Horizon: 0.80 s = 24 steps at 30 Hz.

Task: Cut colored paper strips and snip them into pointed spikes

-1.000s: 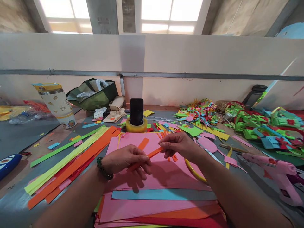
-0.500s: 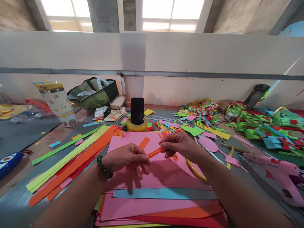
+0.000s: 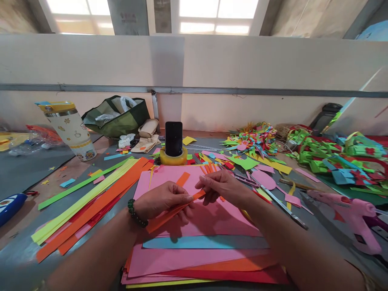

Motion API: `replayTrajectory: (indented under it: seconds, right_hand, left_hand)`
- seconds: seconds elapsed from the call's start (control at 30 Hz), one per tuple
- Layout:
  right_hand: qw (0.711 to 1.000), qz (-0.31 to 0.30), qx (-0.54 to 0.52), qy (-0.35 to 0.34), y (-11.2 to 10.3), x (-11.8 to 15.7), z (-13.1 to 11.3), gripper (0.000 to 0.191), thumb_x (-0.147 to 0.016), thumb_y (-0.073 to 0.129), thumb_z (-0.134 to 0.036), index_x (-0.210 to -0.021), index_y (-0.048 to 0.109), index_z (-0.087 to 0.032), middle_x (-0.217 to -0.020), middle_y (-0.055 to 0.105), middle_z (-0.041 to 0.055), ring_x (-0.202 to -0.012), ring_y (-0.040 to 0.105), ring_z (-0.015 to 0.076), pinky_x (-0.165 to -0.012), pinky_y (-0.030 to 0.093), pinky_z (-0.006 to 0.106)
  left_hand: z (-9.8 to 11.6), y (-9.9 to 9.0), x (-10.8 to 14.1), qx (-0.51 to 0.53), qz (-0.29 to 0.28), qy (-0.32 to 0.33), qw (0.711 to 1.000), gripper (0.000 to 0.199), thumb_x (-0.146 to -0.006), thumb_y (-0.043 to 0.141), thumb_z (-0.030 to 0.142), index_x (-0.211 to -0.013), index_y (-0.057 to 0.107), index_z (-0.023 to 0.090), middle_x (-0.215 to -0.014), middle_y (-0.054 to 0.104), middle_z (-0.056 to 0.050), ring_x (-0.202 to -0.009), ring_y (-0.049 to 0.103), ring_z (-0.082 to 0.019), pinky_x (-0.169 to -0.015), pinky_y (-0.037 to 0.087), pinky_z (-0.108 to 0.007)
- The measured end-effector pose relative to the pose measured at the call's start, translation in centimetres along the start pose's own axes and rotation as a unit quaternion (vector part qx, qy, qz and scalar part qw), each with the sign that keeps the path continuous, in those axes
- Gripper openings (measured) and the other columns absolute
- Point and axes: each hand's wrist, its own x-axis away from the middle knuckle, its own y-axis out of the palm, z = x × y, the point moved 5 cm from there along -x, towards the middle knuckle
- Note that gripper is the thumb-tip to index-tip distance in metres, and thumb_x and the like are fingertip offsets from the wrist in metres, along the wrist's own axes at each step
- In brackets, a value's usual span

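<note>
My left hand [image 3: 166, 198] pinches an orange paper strip [image 3: 162, 220] between thumb and fingers. The strip slants from below that palm up to my right hand [image 3: 216, 186], whose closed fingertips grip its upper end. Both hands hover over a stack of pink paper sheets [image 3: 218, 226]. Just beyond the right fingers lie several narrow orange paper pieces [image 3: 210, 167], partly covered by that hand. A short orange strip [image 3: 183, 178] rests on the pink sheet behind my left hand. Across the near part of the stack lies a blue strip [image 3: 206, 242].
Long yellow strips [image 3: 85, 198] and orange strips [image 3: 100, 206] lie at left. A phone [image 3: 173, 138] stands in a yellow tape roll [image 3: 173, 157]. At right are a pink glue gun [image 3: 348, 210], scissors [image 3: 247, 180] and paper scraps. A tumbler [image 3: 68, 129] stands back left.
More of the orange strip now shows, stretching down-left beneath my left hand. My right hand has shifted slightly left, still pinching the strip. The whole view has moved a little.
</note>
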Motion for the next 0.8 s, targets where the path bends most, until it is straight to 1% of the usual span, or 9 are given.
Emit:
replayTrajectory:
  seconds: [0.1, 0.2, 0.3, 0.43, 0.53, 0.6, 0.8]
  right_hand:
    - [1.0, -0.017, 0.012, -0.013, 0.7, 0.1, -0.3, 0.041, -0.071, 0.068, -0.053, -0.079, 0.069, -0.013, -0.065, 0.069, 0.0032, -0.055, 0.065, 0.0111, -0.048, 0.045, 0.018]
    - [1.0, -0.028, 0.004, -0.01, 1.1, 0.1, -0.1, 0.033, -0.064, 0.076, -0.044, -0.076, 0.069, -0.014, -0.064, 0.069, 0.0019, -0.053, 0.063, 0.0102, -0.05, 0.047, 0.019]
    - [1.0, -0.011, -0.013, -0.005, 0.4, 0.0, 0.1, 0.033, -0.063, 0.077, -0.043, -0.073, 0.069, -0.013, -0.061, 0.068, 0.0019, -0.051, 0.063, 0.0109, -0.048, 0.048, 0.019]
    - [1.0, 0.001, -0.012, -0.006, -0.7, -0.1, 0.0, 0.034, -0.062, 0.077, -0.043, -0.074, 0.069, -0.013, -0.061, 0.069, 0.0028, -0.051, 0.065, 0.0125, -0.048, 0.049, 0.02]
    - [1.0, 0.007, -0.007, -0.004, -1.1, 0.1, -0.3, 0.033, -0.062, 0.078, -0.042, -0.074, 0.068, -0.012, -0.062, 0.069, 0.0028, -0.05, 0.064, 0.0121, -0.048, 0.049, 0.02]
    - [1.0, 0.008, -0.007, -0.006, -1.3, 0.1, -0.5, 0.032, -0.062, 0.078, -0.042, -0.072, 0.068, -0.013, -0.061, 0.068, 0.0023, -0.05, 0.064, 0.0116, -0.047, 0.048, 0.02]
    - [0.999, 0.027, -0.018, -0.019, -2.5, 0.3, -0.7, 0.031, -0.062, 0.078, -0.041, -0.072, 0.068, -0.013, -0.061, 0.068, 0.0023, -0.049, 0.063, 0.0118, -0.048, 0.05, 0.022]
  left_hand:
    - [0.2, 0.0, 0.0, -0.007, 0.008, 0.001, 1.0, 0.034, -0.074, 0.067, 0.045, -0.071, 0.067, 0.011, -0.063, 0.068, -0.004, -0.053, 0.063, -0.012, -0.056, 0.047, -0.022]
    - [0.2, 0.1, 0.0, -0.006, 0.014, -0.003, 1.0, 0.034, -0.073, 0.068, 0.045, -0.071, 0.067, 0.011, -0.062, 0.068, -0.003, -0.052, 0.063, -0.012, -0.055, 0.047, -0.022]
    - [-0.1, -0.2, -0.1, 0.006, 0.021, -0.009, 1.0, 0.033, -0.072, 0.069, 0.044, -0.072, 0.067, 0.011, -0.063, 0.069, -0.005, -0.053, 0.065, -0.013, -0.054, 0.048, -0.023]
    - [-0.3, -0.5, -0.2, 0.027, 0.029, -0.009, 0.999, 0.029, -0.07, 0.073, 0.038, -0.073, 0.067, 0.01, -0.065, 0.07, -0.005, -0.053, 0.065, -0.013, -0.056, 0.05, -0.024]
    - [-0.2, -0.6, -0.2, 0.039, 0.031, -0.001, 0.999, 0.026, -0.069, 0.074, 0.034, -0.072, 0.067, 0.01, -0.065, 0.069, -0.005, -0.053, 0.064, -0.013, -0.058, 0.05, -0.024]
    - [-0.1, -0.7, -0.3, 0.04, 0.035, 0.001, 0.999, 0.025, -0.067, 0.076, 0.032, -0.07, 0.067, 0.01, -0.065, 0.069, -0.005, -0.053, 0.064, -0.012, -0.058, 0.05, -0.024]
    - [0.2, -1.0, -0.1, 0.034, 0.074, 0.0, 0.997, 0.025, -0.064, 0.078, 0.032, -0.065, 0.065, 0.011, -0.06, 0.067, -0.003, -0.05, 0.06, -0.009, -0.053, 0.045, -0.02]
